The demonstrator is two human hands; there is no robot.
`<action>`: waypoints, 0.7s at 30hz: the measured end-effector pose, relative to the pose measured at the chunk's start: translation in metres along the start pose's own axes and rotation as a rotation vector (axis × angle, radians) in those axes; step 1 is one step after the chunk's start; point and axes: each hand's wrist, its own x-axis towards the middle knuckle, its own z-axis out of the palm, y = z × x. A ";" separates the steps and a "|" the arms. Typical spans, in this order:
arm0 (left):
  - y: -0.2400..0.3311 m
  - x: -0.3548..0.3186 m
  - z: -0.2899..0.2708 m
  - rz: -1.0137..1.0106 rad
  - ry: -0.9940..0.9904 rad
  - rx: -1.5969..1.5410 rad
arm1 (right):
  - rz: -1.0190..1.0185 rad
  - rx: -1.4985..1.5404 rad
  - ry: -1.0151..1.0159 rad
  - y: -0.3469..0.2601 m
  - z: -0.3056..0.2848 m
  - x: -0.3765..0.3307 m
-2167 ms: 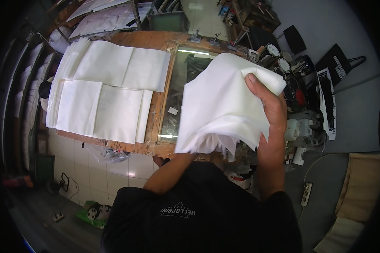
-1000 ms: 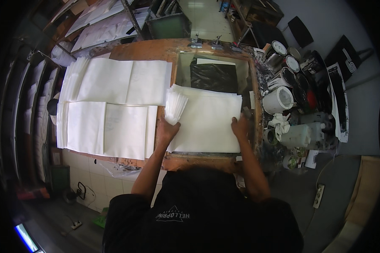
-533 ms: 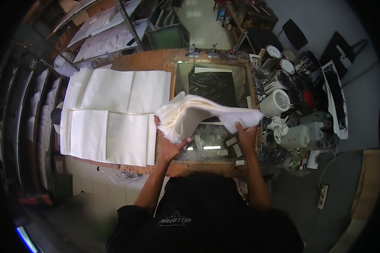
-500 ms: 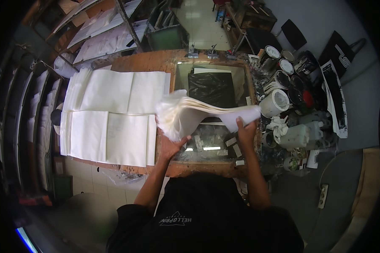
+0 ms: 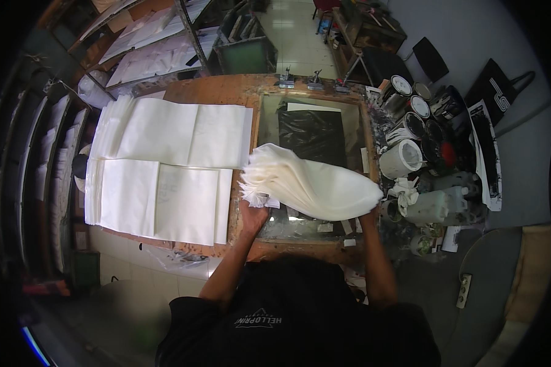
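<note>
A thick bundle of soft cream-white sheets (image 5: 318,183) bends and sags between my two hands over the glass-topped frame (image 5: 300,240). My left hand (image 5: 255,215) is closed on the bundle's left end, where many layered edges fan out. At the rounded right end, my right hand (image 5: 368,220) grips it, the fingers mostly hidden beneath the sheets. Whether the sheets are cloth or paper, I cannot tell. To the left lie two overlapping rows of similar flat white sheets, a far row (image 5: 159,131) and a near row (image 5: 128,196).
Black plastic (image 5: 312,134) lies inside the frame, beyond the bundle. Metal clamps (image 5: 315,79) stand at the table's far edge. Paint cans (image 5: 401,85), a white bucket (image 5: 401,158) and translucent jugs (image 5: 434,205) crowd the right side. Racks (image 5: 49,177) stand at left.
The bundle has rolled over toward me, so its broad face now shows and covers more of the glass. My right hand has moved lower and partly under it.
</note>
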 end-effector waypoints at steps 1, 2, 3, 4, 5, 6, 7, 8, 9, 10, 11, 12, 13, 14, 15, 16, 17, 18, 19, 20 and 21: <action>-0.031 0.005 0.002 0.010 -0.001 -0.149 | -0.031 0.179 -0.084 -0.029 0.009 0.022; -0.062 0.010 0.007 0.021 -0.010 -0.303 | -0.185 -0.294 -0.097 -0.070 0.023 0.043; -0.089 0.018 0.013 0.035 -0.035 -0.455 | -0.342 -0.487 -0.104 -0.085 0.024 0.061; -0.071 0.010 0.006 0.041 -0.155 -0.334 | -0.378 -0.571 -0.144 -0.106 0.023 0.078; -0.052 0.000 -0.004 0.045 -0.272 -0.212 | -0.486 -0.534 -0.136 -0.129 0.025 0.091; -0.022 -0.007 -0.012 0.059 -0.414 -0.096 | -0.460 -0.413 -0.138 -0.158 0.021 0.101; -0.001 -0.016 -0.021 0.067 -0.533 0.019 | -0.531 -0.560 -0.161 -0.189 0.020 0.113; -0.006 -0.021 -0.031 -0.034 -0.622 -0.092 | -0.622 -0.592 -0.230 -0.228 0.036 0.120; -0.010 -0.026 -0.040 -0.141 -0.708 -0.199 | -0.668 -0.623 -0.261 -0.246 0.044 0.127; -0.014 -0.024 -0.056 -0.157 -0.604 -0.212 | -0.710 -0.666 -0.287 -0.261 0.051 0.134; -0.028 -0.020 -0.067 -0.024 -0.429 -0.366 | -0.761 -0.701 -0.320 -0.273 0.060 0.138; -0.045 -0.014 -0.078 0.092 -0.223 -0.574 | -0.765 -0.703 -0.321 -0.283 0.068 0.139; -0.013 -0.006 -0.106 -0.036 -0.068 -0.331 | -0.754 -0.721 -0.310 -0.288 0.067 0.142; -0.004 0.002 -0.121 -0.043 0.158 -0.440 | -0.758 -0.726 -0.309 -0.296 0.071 0.145; 0.022 0.006 -0.135 -0.004 0.366 -0.498 | -0.766 -0.705 -0.302 -0.302 0.070 0.149; 0.039 0.013 -0.149 0.035 0.505 -0.556 | -0.774 -0.680 -0.292 -0.308 0.067 0.154; 0.047 0.021 -0.159 0.075 0.643 -0.605 | -0.779 -0.652 -0.277 -0.314 0.066 0.157; 0.046 0.033 -0.157 0.096 0.819 -0.546 | -0.795 -0.639 -0.233 -0.323 0.071 0.158; 0.045 0.047 -0.147 0.115 0.993 -0.478 | -0.810 -0.623 -0.187 -0.332 0.078 0.159; 0.047 0.056 -0.128 0.133 1.159 -0.403 | -0.821 -0.609 -0.135 -0.340 0.086 0.158; 0.061 0.054 -0.096 0.174 1.155 -0.279 | -0.834 -0.647 -0.123 -0.345 0.101 0.159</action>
